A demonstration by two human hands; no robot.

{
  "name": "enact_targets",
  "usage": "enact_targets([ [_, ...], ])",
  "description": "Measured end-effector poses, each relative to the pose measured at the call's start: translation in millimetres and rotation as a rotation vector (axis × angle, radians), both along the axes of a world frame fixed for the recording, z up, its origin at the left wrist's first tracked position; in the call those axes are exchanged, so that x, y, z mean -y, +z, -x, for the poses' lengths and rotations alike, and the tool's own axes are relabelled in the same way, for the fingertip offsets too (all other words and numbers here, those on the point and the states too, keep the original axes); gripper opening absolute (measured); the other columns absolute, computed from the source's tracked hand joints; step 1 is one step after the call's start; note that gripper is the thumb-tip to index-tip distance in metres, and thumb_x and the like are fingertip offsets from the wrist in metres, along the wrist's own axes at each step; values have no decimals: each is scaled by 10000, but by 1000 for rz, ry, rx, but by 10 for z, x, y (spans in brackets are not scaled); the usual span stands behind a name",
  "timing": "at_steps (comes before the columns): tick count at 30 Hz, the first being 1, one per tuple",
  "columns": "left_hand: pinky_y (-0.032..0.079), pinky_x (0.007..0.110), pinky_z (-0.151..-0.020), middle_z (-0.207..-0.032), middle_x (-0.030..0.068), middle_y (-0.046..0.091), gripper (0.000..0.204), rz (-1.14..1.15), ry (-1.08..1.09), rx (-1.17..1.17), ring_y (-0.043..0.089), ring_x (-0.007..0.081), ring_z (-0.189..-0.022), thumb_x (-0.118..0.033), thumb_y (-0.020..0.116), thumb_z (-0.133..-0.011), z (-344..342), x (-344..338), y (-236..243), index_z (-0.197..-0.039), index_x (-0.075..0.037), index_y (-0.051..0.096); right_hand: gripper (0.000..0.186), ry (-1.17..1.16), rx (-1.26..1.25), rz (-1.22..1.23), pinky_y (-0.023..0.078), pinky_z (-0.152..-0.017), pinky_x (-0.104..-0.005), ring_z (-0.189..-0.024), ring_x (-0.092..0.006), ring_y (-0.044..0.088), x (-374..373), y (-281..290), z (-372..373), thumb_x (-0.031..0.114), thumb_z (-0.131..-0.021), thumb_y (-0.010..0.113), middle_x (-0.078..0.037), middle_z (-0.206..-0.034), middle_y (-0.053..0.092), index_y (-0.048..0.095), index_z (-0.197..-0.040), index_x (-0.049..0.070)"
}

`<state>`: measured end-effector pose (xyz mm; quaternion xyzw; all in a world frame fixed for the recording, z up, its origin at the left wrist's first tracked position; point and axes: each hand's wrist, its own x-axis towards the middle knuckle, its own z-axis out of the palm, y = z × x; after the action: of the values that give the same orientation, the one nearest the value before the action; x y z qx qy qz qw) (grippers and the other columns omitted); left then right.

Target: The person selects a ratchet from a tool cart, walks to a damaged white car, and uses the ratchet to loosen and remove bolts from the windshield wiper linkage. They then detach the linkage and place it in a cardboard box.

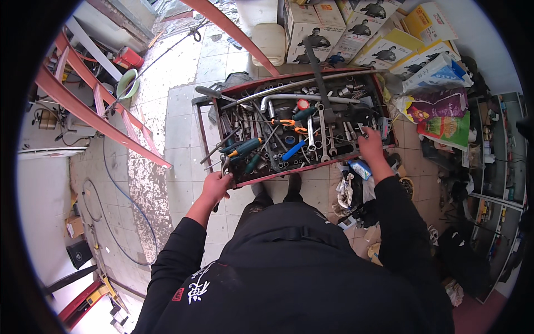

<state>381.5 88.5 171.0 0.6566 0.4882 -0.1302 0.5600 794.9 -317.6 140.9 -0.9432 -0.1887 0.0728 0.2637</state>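
Observation:
A red metal tool tray [261, 179] full of hand tools stands in front of me. At its near left corner my left hand [214, 188] is closed round a metal hand tool [225, 165]; its exact kind is unclear. My right hand [371, 146] reaches over the near right part of the tray, fingers bent together among small metal parts; what they hold is hidden. Left of it lie combination wrenches [322, 133], orange-handled pliers [285, 122] and a blue-handled tool [293, 150]. A green-and-orange screwdriver [246, 147] lies nearer my left hand. A hammer [318, 78] lies across the far edge.
Cardboard boxes [314, 33] and a pale plastic jerrycan [268, 44] stand beyond the tray. Bags [434, 106] and a cluttered shelf [503, 150] are at right. A red steel frame [100, 119] rises at left; a hose [119, 192] lies on the tiled floor.

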Motion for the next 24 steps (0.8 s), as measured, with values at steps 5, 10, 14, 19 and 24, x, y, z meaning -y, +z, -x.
enact_targets([
  [5, 593, 374, -502, -773, 112, 731, 358, -13, 35, -38, 700, 232, -542, -287, 711, -1055, -16, 24, -1, -895, 33, 722, 592, 90, -43, 175, 473, -1195, -484, -1395, -441, 605, -12, -311, -455, 221, -915, 701, -307, -1481, 640, 670, -1469, 12],
  [10, 597, 380, -514, -778, 117, 741, 379, -43, 26, -48, 711, 240, -545, -305, 715, -1049, -6, 17, -67, -888, 38, 721, 479, -182, -212, -187, 587, -897, -495, -1043, -372, 734, -17, -242, -429, 204, -997, 633, -201, -1198, 770, 678, -1417, -21],
  [14, 601, 379, -523, -772, 119, 735, 397, -43, 23, -45, 727, 247, -559, -320, 714, -1045, 17, 8, -99, -878, 41, 718, 283, -525, -820, -912, 519, -653, -420, -745, -234, 655, -25, 84, -140, 200, -1049, 607, -81, -916, 735, 722, -1254, 44],
  [19, 607, 382, -527, -757, 124, 722, 404, -16, 23, -24, 736, 259, -564, -322, 708, -1048, 18, -5, -107, -875, 43, 716, 159, -492, -1195, -1329, 429, -624, -388, -700, -205, 565, -198, 399, 86, 152, -1018, 608, -45, -891, 690, 698, -1125, 76],
  [24, 605, 386, -523, -760, 132, 726, 417, -13, 15, -31, 732, 266, -545, -327, 709, -1049, 20, -24, -135, -863, 46, 713, 246, -443, -1155, -1359, 486, -667, -394, -703, -224, 619, -338, 426, 39, 139, -997, 621, -53, -897, 719, 728, -1213, 93],
])
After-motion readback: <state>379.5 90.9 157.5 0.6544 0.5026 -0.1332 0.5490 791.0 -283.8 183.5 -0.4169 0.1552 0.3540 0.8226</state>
